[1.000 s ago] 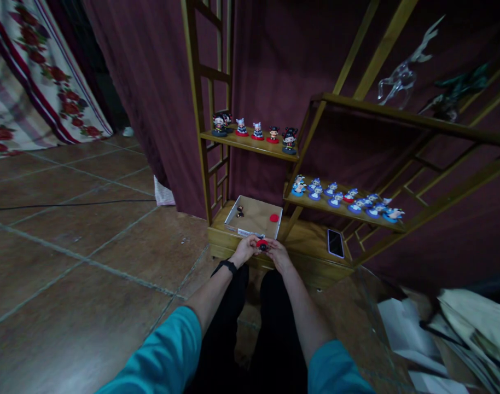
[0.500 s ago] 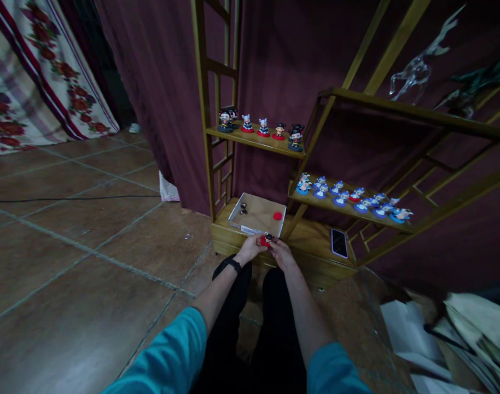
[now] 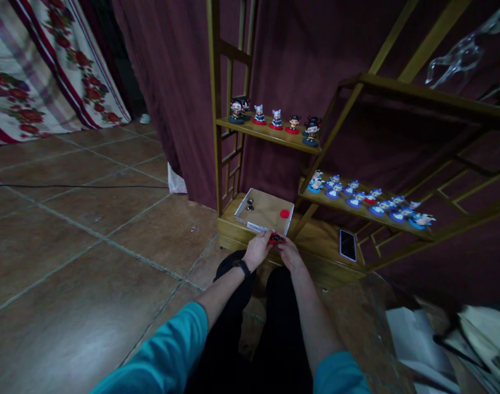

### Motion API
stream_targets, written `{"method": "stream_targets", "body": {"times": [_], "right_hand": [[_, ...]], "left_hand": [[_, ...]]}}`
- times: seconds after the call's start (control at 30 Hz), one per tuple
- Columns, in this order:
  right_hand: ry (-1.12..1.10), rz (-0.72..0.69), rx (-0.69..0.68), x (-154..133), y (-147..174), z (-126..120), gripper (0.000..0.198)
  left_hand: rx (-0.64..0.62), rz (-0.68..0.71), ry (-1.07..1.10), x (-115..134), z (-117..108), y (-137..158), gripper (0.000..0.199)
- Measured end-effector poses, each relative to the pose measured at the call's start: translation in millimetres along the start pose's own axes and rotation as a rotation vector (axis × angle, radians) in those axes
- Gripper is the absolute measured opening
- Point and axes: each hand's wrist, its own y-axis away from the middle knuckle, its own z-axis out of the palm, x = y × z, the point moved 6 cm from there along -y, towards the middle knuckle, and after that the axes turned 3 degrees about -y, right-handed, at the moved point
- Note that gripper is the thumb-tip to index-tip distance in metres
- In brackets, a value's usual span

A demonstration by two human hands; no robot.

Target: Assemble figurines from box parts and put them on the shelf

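Note:
Between my two hands is a small figurine (image 3: 276,238) with a black head and a red base, partly covered by fingers. My left hand (image 3: 258,250) is closed on its red part from the left. From the right, the fingers of my right hand (image 3: 289,253) close on its dark part. Just beyond them a shallow cardboard box (image 3: 270,210) rests on the cabinet's low board. Inside it lie a round red base (image 3: 284,214) at the right and small black pieces (image 3: 250,204) at the left.
Figurines on red and dark bases stand on the upper shelf (image 3: 266,130). Several blue and purple figurines (image 3: 355,200) line the right shelf. A phone (image 3: 348,244) lies on the low board. A clear horse statue (image 3: 459,60) is at upper right; white boxes (image 3: 418,339) sit on the floor.
The view has shifted, so the shelves appear further right. The figurine has turned in my hands, its black top now facing me more. Both hands still hold it.

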Motion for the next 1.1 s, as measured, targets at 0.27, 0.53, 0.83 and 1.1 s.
{"method": "stream_targets", "body": {"times": [0.27, 0.53, 0.83, 1.1], "right_hand": [[0.045, 0.008, -0.01, 1, 1, -1, 0.049], [0.016, -0.005, -0.021, 2, -1, 2, 0.049], [0.046, -0.015, -0.023, 4, -6, -2, 0.049], [0.045, -0.027, -0.047, 0, -2, 0, 0.048]], "left_hand": [[-0.048, 0.137, -0.292, 11, -5, 1, 0.039], [-0.032, 0.343, -0.396, 17, -8, 1, 0.037], [-0.042, 0.352, -0.451, 19, -5, 2, 0.041], [-0.054, 0.374, -0.62, 22, -1, 5, 0.041]]}}
